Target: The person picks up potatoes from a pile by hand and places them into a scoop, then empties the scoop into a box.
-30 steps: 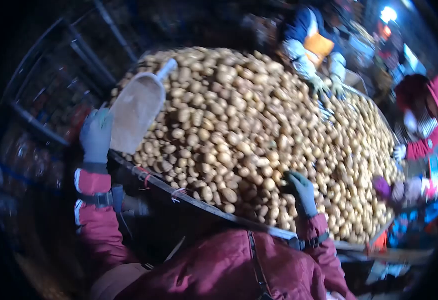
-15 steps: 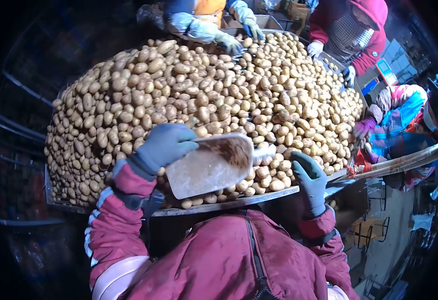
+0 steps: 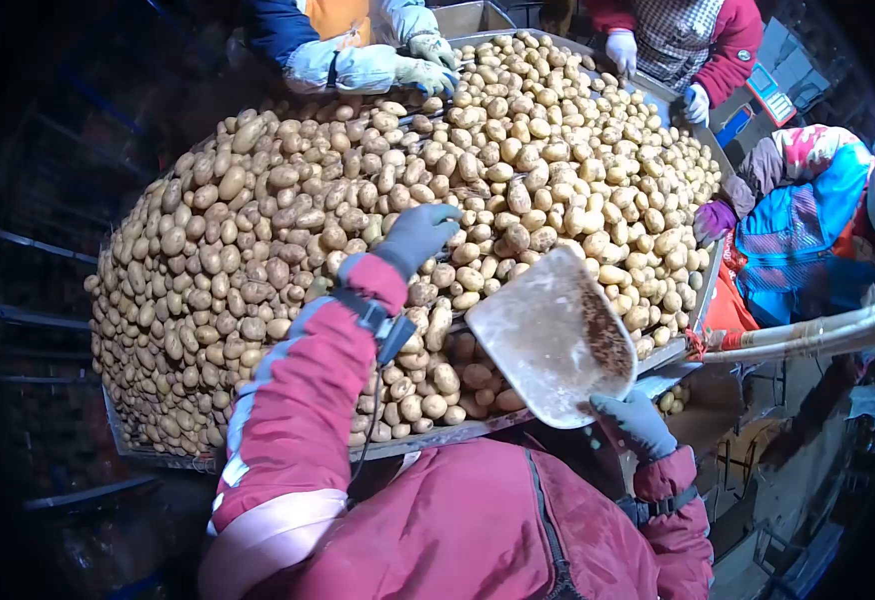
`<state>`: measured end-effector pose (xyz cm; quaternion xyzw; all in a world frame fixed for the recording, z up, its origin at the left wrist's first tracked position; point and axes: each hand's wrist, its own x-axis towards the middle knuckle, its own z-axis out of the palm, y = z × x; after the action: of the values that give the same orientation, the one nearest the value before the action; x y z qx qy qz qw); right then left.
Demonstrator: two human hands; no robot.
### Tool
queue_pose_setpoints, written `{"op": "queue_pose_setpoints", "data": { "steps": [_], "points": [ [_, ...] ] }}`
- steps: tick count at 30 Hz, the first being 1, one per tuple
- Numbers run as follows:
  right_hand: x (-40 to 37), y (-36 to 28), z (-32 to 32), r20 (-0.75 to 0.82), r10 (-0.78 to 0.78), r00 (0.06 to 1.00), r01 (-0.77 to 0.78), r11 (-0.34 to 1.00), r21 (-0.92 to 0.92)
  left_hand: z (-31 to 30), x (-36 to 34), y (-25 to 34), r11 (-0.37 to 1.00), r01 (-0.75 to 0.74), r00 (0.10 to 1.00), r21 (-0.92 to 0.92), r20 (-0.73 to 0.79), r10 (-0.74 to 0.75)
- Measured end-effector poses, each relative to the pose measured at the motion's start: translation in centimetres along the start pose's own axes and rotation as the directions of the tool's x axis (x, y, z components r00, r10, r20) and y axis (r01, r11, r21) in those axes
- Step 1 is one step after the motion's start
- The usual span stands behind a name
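A heap of potatoes point(image 3: 288, 215) covers the metal-edged table in front of me. My left hand point(image 3: 416, 240), in a grey glove, is over the middle of the heap. Its fingers stretch to the right, and no object shows in them. My right hand point(image 3: 640, 424), gloved alike, grips a worn whitish scoop point(image 3: 543, 335) at its lower right end, near the table's front edge. The scoop is tilted above the potatoes, with brown dirt along its right inner side. Whether my fingers are round a handle there is hidden.
Across the table, a co-worker's gloved hands point(image 3: 426, 72) touch the potatoes. Another person's white gloves point(image 3: 696, 103) rest by the far right edge, and a purple glove point(image 3: 715, 220) is at the right side. Pale poles point(image 3: 798, 335) jut out at right.
The scoop has gone from my left hand to my right and has moved right and turned. My left hand has moved up and right over the potatoes. The view has shifted.
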<state>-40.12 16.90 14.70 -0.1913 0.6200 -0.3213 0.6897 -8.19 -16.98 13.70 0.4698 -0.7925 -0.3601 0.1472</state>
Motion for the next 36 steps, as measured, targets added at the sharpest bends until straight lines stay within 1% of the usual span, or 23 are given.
{"op": "queue_pose_setpoints", "data": {
  "steps": [1,3,4,7,8,9,11,13,14,15,17,18,20,24,27,29,30,31,32,33,34,35,36],
  "points": [
    [0.2,-0.1,-1.1,-0.047,0.007,0.999,-0.01,0.998,-0.057,2.8,2.5,-2.8,0.975,0.002,1.0,0.224,-0.007,0.0],
    [0.5,-0.8,-2.5,-0.094,0.02,0.995,-0.03,0.993,-0.111,7.4,5.5,-6.2,0.976,0.011,0.992,0.218,-0.123,0.017],
    [0.6,-1.5,-2.8,-0.086,0.077,0.993,-0.085,0.992,-0.098,10.4,7.8,-9.8,0.932,0.035,0.999,0.361,-0.048,-0.019],
    [1.4,-3.0,-3.2,-0.045,0.164,0.985,-0.168,0.98,-0.106,10.5,8.4,-9.3,0.9,0.087,0.996,0.428,-0.032,-0.081],
    [1.5,-3.7,-3.0,-0.033,0.19,0.981,-0.193,0.975,-0.113,9.7,7.5,-9.4,0.99,0.114,0.993,0.077,0.028,-0.116],
    [1.6,-4.8,-2.6,-0.023,0.212,0.977,-0.213,0.97,-0.12,9.3,6.7,-9.2,0.989,0.123,0.992,0.086,0.022,-0.125],
    [2.2,-5.8,-2.0,0.045,0.21,0.977,-0.207,0.976,-0.066,9.4,4.6,-9.0,0.931,0.127,0.967,-0.343,0.253,-0.039],
    [3.4,-5.3,-2.1,0.044,0.21,0.977,-0.205,0.974,-0.099,6.7,1.4,-1.9,0.843,0.194,0.963,-0.502,0.262,-0.066],
    [3.4,-7.0,-1.6,0.088,0.279,0.956,-0.273,0.959,-0.081,7.5,2.0,-4.0,0.919,0.042,0.994,-0.391,0.107,0.0],
    [4.1,-6.3,-2.0,0.099,0.289,0.952,-0.281,0.956,-0.085,8.3,3.6,-8.2,0.992,-0.108,0.994,-0.07,-0.003,0.108],
    [5.7,-4.0,-3.4,0.08,0.233,0.969,-0.221,0.965,-0.142,9.7,6.8,-14.4,0.851,-0.132,0.957,0.509,-0.159,0.244],
    [5.8,-4.2,-3.4,0.078,0.242,0.967,-0.23,0.963,-0.14,9.4,7.6,-13.0,0.854,-0.131,0.959,0.504,-0.154,0.238],
    [6.1,-4.6,-3.2,0.048,0.295,0.954,-0.282,0.942,-0.185,8.1,8.6,-7.7,0.944,0.112,0.985,0.312,-0.157,-0.064],
    [7.1,-2.9,-3.7,0.159,0.26,0.953,-0.248,0.965,-0.088,7.8,8.1,-6.7,0.932,0.217,0.958,0.291,-0.244,-0.147],
    [7.6,-2.3,-3.7,0.207,0.241,0.948,-0.268,0.957,0.11,5.4,7.8,-6.2,0.97,0.179,0.978,0.165,-0.136,-0.158],
    [7.6,-3.1,-3.4,0.167,0.174,0.971,-0.175,0.985,-0.01,3.7,6.1,-2.0,0.947,0.138,0.977,-0.29,0.199,-0.081],
    [7.7,-2.7,-3.7,0.169,0.178,0.969,-0.179,0.984,-0.008,2.7,5.7,0.6,0.984,0.083,0.943,-0.155,0.331,-0.027],
    [8.0,-1.9,-4.0,0.184,0.217,0.959,-0.233,0.97,0.072,3.6,6.3,0.3,0.985,0.087,0.942,-0.152,0.334,-0.031],
    [8.3,-1.1,-4.2,0.202,0.252,0.946,-0.284,0.947,0.15,5.0,7.5,-0.7,0.988,0.046,0.997,-0.149,0.071,-0.036],
    [8.5,-0.5,-4.4,0.203,0.25,0.947,-0.282,0.947,0.151,6.1,9.0,-2.0,0.991,0.004,0.979,-0.136,-0.199,-0.031],
    [8.6,0.1,-4.6,0.193,0.239,0.952,-0.269,0.952,0.148,7.0,11.2,-4.2,0.986,0.139,0.965,-0.094,-0.21,-0.156],
    [8.7,0.4,-4.8,0.181,0.229,0.956,-0.256,0.956,0.144,8.0,11.9,-3.4,0.986,0.134,0.966,-0.095,-0.209,-0.151],
    [8.7,0.3,-4.8,0.177,0.216,0.96,-0.236,0.966,0.101,9.7,12.6,-1.7,0.984,0.129,0.945,0.124,-0.315,-0.084]
  ]
}}
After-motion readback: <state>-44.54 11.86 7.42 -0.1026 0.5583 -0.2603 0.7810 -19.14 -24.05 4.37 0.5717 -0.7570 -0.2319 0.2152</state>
